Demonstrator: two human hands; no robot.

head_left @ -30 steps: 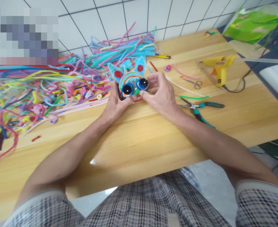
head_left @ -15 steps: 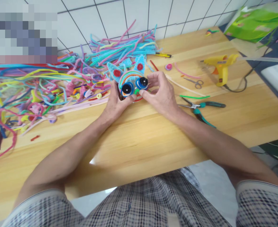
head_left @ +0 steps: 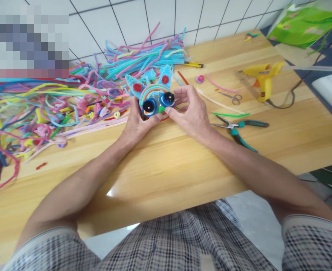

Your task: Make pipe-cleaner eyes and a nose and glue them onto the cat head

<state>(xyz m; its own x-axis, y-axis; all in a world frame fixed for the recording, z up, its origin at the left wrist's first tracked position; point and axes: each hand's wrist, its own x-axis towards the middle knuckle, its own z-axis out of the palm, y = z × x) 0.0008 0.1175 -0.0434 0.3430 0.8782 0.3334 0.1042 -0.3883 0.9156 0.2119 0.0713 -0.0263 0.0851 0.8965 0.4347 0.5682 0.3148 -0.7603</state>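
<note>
Between my hands is a pipe-cleaner animal head [head_left: 155,89] with blue pointed ears, red ear centres, a rainbow-striped brow and two big black eyes ringed in blue. My left hand [head_left: 139,118] grips its left side, the thumb along the lower edge near a red strip. On the other side, my right hand [head_left: 190,109] has its thumb by the small green nose, with the fingers curled behind the right eye. The back of the head and some fingertips are hidden.
Loose pipe cleaners [head_left: 55,109] cover the table's left, with a blue-and-pink bundle [head_left: 146,56] by the tiled wall. To the right lie pliers [head_left: 236,126], small scissors [head_left: 233,98], a green strip [head_left: 230,114] and a yellow glue gun [head_left: 263,77] with its cord.
The whole view has shifted slightly, moving most things a little left in the picture. Both hands keep the same grip on the animal head.
</note>
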